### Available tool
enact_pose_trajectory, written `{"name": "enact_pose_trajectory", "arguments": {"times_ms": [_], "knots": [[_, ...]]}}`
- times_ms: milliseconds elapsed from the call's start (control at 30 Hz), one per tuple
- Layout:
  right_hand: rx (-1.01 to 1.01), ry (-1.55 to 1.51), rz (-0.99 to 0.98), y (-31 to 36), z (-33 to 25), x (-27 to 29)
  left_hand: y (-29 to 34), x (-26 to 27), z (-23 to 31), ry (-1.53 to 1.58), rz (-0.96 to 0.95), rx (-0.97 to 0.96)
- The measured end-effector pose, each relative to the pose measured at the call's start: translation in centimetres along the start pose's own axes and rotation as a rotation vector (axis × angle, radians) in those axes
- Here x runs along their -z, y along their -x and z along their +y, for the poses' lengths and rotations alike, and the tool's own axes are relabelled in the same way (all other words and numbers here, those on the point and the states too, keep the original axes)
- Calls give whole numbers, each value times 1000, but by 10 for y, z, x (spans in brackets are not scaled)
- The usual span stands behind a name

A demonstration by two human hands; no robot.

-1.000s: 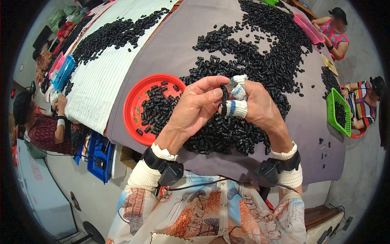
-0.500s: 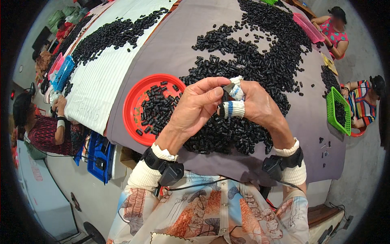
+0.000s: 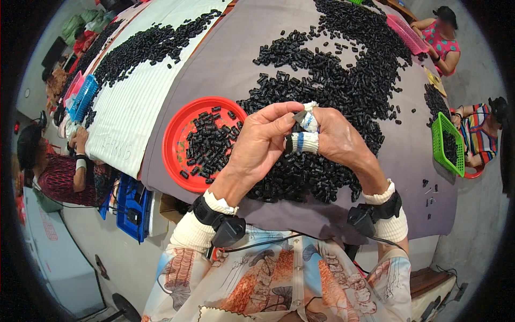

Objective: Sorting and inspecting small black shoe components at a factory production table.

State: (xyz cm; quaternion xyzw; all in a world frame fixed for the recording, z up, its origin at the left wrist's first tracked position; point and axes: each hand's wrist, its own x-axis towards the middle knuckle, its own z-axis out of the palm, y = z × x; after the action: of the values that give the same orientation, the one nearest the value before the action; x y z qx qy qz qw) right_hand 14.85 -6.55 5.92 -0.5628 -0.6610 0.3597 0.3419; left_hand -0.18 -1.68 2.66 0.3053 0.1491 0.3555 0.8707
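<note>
My left hand (image 3: 260, 142) is closed in a pinch on a small black plastic part (image 3: 296, 127), mostly hidden by the fingers. My right hand (image 3: 346, 139) meets it from the other side, fingers curled in, with white and blue cloth covers (image 3: 306, 142) on some of them. A small grey flat tip (image 3: 300, 115) shows between the two hands; what the right hand grips is otherwise hidden. Under and beyond both hands spreads a heap of short black cylindrical parts (image 3: 332, 88). Beside my left hand stands a red round tray (image 3: 173, 145) holding many such parts.
A grey cloth (image 3: 204, 70) covers the table. Loose bits (image 3: 429, 201) lie near its right edge. A green basket (image 3: 448, 145) and a pink basket (image 3: 406, 35) stand by co-workers at right. At left are a white-covered table (image 3: 115, 126), a blue basket (image 3: 85, 99) and another person.
Both hands stay together over the heap, with only a slight shift of the right hand and its covered fingers to the left. The red tray has not moved.
</note>
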Motion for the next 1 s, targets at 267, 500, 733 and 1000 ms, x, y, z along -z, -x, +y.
{"name": "enact_pose_trajectory", "arguments": {"times_ms": [267, 500, 733, 1000], "knots": [[-13, -8, -17, 1, 4, 1, -1, 2, -4, -17, 11, -7], [1, 0, -7, 1, 9, -3, -1, 3, -4, -41, 13, -13], [-88, -201, -3, 3, -3, 2, -2, 1, -2, 11, -1, -21], [-101, -108, 0, 2, 6, 2, -1, 3, -1, 87, -64, 4]]}}
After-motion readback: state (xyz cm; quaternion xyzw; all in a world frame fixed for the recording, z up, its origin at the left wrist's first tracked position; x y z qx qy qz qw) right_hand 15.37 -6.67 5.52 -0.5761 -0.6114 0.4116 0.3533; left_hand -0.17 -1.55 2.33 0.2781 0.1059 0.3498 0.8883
